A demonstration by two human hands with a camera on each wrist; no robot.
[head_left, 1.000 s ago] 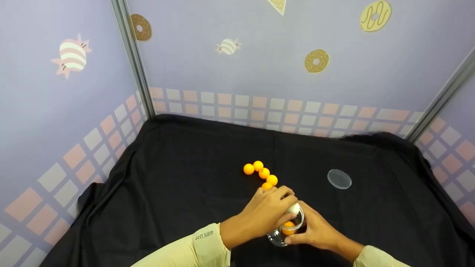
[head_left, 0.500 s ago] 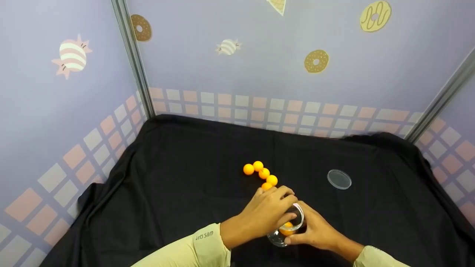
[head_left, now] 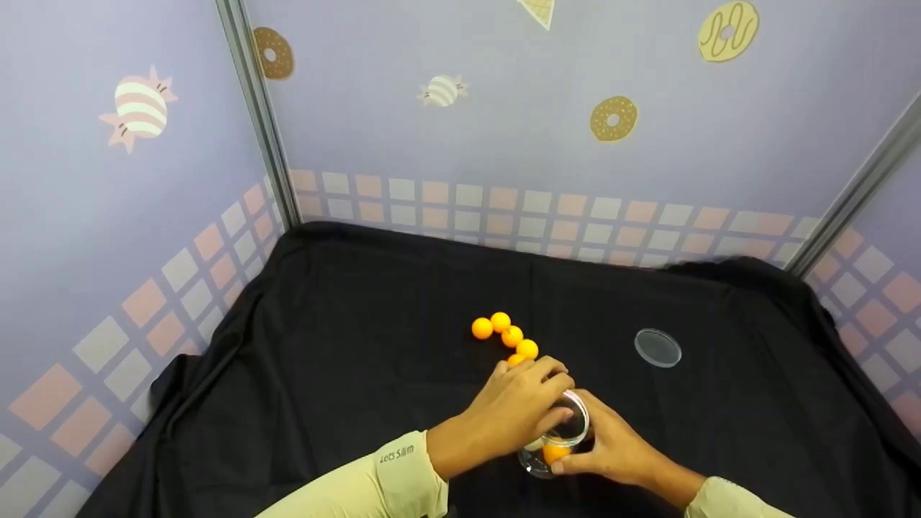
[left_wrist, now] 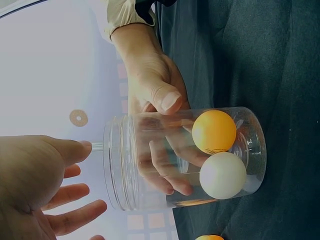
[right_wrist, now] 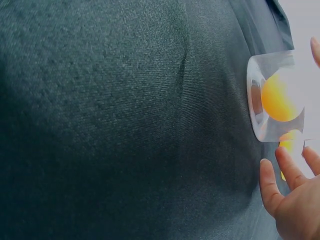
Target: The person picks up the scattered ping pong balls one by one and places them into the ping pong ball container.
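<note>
A clear plastic jar stands on the black cloth, gripped round its side by my right hand. Inside, at its base, an orange ball and a white ball lie side by side in the left wrist view. Over the jar's mouth is my left hand, its fingers loosely spread and holding nothing, the thumb close to the rim. In the right wrist view the orange ball shows through the jar wall, above my right hand's fingers.
Several orange balls form a crooked row on the black cloth, just beyond my left hand. A clear round lid lies flat to the right. Pale purple panels enclose the back and sides.
The white ball, in my left hand at the jar's mouth a second ago, now lies in the jar beside the orange ball. Both hands have stayed nearly in place.
</note>
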